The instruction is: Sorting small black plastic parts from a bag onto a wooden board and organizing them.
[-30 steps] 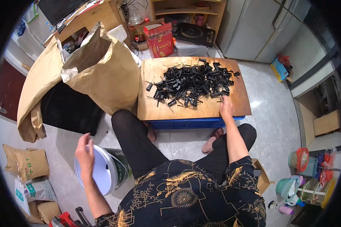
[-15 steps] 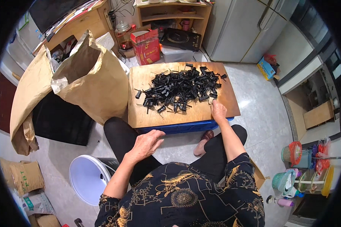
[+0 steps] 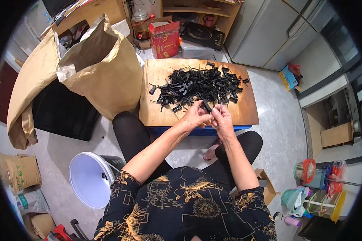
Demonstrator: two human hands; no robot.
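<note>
Both my hands are together over the near edge of a wooden board (image 3: 249, 114). Between their fingertips is a small black plastic part (image 3: 206, 106). My left hand (image 3: 194, 117) closes its thumb and fingers on the part from the left. From the right, my right hand (image 3: 223, 119) pinches at its end; the fingers partly hide what they grip. Just beyond my hands, a wide heap of similar black plastic parts (image 3: 189, 86) with thin stems spreads over the board.
A large open brown paper bag (image 3: 108, 80) stands left of the board. Near my left knee, a white bucket (image 3: 82, 180) lies tipped, a black piece inside. An open cardboard box (image 3: 271, 188) is by my right side. A red box (image 3: 165, 40) stands behind the board.
My right hand has come back from the heap's right edge toward the middle. My left hand has risen from my lap to meet it, and a black plastic part is now between them.
</note>
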